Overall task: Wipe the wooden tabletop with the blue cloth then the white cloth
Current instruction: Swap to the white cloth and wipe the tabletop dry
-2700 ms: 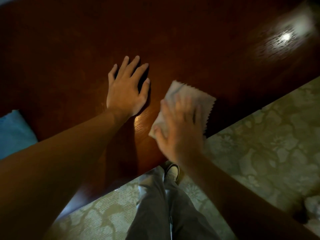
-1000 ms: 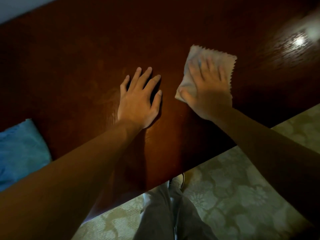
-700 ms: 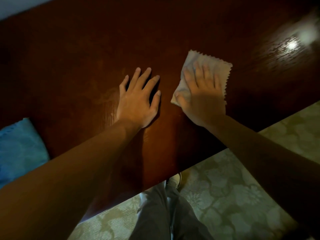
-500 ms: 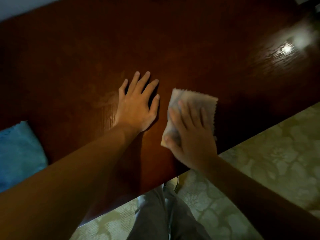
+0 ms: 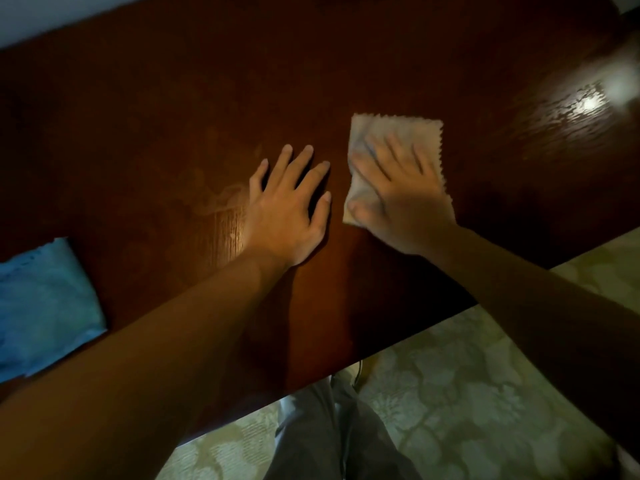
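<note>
A dark, glossy wooden tabletop [image 5: 173,116] fills most of the view, seen from above by a person standing at its near edge. The right hand [image 5: 401,199] lies flat on a small white cloth [image 5: 391,128], fingers straight and slightly spread, pressing it against the wood. The cloth is a rough rectangle with zigzag-cut edges; its long axis runs away from the near edge toward the far side of the table, and its far end shows beyond the fingertips.

Just left of the cloth, not touching it, the left hand [image 5: 284,209] rests palm down on the bare wood, fingers straight and fanned apart, holding nothing. Both forearms reach in from the near edge.

Well to the left of the white cloth, a folded blue cloth [image 5: 41,306] lies on the tabletop, partly cut off by the picture's edge. Far to the right of the white cloth, a bright spot of reflected light [image 5: 588,103] shines on the wood. Below the near edge are a pale patterned floor [image 5: 467,393] and the person's grey trouser legs [image 5: 332,438].
</note>
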The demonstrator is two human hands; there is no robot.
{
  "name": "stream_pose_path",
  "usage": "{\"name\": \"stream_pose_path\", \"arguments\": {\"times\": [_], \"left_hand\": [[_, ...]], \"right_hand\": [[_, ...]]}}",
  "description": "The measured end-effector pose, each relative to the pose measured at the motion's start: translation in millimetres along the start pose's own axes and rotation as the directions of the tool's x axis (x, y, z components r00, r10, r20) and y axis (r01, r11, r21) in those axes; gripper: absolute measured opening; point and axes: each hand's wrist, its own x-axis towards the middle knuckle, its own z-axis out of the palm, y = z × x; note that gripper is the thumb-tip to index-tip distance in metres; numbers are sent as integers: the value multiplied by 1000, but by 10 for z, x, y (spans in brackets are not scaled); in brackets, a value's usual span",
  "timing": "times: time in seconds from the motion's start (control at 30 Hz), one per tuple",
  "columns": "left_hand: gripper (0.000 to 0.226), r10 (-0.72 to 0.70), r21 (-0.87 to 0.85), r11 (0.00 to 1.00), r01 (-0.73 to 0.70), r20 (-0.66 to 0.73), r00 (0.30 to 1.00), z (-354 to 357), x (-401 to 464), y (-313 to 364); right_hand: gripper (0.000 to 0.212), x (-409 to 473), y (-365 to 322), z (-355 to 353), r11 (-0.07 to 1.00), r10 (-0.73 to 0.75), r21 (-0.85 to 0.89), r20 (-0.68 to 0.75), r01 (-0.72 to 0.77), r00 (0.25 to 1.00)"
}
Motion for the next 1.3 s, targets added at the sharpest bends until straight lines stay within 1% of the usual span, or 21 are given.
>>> {"name": "stream_pose_path", "arguments": {"times": [0.1, 0.2, 0.27, 0.33, 0.43, 0.53, 0.6, 0.73, 0.83, 0.9, 0.97, 1.07, 1.2, 1.3], "left_hand": [[49, 3, -4, 1000, -3, -12, 1000, 5, 1, 1], [49, 2, -17, 1000, -3, -13, 1000, 5, -3, 5], [49, 2, -13, 1000, -2, -11, 1000, 3, 0, 10], [50, 2, -7, 1000, -2, -9, 1000, 2, 5, 3], [50, 0, 0, 1000, 0, -8, 1000, 4, 11, -5], [50, 5, -4, 1000, -5, -22, 1000, 15, 9, -11], [49, 8, -13, 1000, -8, -30, 1000, 19, 6, -14], [49, -2, -6, 1000, 2, -8, 1000, 4, 17, -12], [49, -2, -8, 1000, 2, -5, 1000, -9, 8, 5], [49, 5, -10, 1000, -5, -7, 1000, -12, 5, 9], [49, 3, -5, 1000, -3, -4, 1000, -21, 2, 18], [48, -1, -7, 1000, 1, 5, 1000, -33, 10, 27], [47, -11, -31, 999, 11, -1, 1000, -65, 32, 31], [45, -6, -19, 1000, 6, -45, 999, -133, 167, 11]], "right_hand": [[74, 182, 20, 18, 997, 69, -25, 25, -68, 997], [77, 149, -5, 25, 995, 82, 45, 53, -84, 995], [76, 48, -55, 14, 994, 89, 52, 50, -92, 995], [74, -124, -158, -8, 997, 63, 34, 51, -65, 997], [74, -472, -343, -17, 998, 11, 55, 76, -16, 997], [71, -738, -461, 13, 998, -24, 67, 43, 21, 999], [70, -763, -463, 20, 996, -30, 88, 21, 28, 999], [70, -585, -377, 16, 996, -31, 83, 0, 31, 1000], [72, -284, -246, 4, 998, 18, 52, 4, -18, 1000], [73, -25, -148, 0, 998, 63, -3, 21, -63, 998], [71, 220, -57, 0, 993, 103, -54, 7, -103, 995], [71, 476, 54, -5, 991, 135, -11, -6, -135, 991], [69, 516, 48, -2, 989, 149, -24, -17, -149, 989], [72, 398, -46, -41, 987, 156, -40, 39, -155, 987]]}}
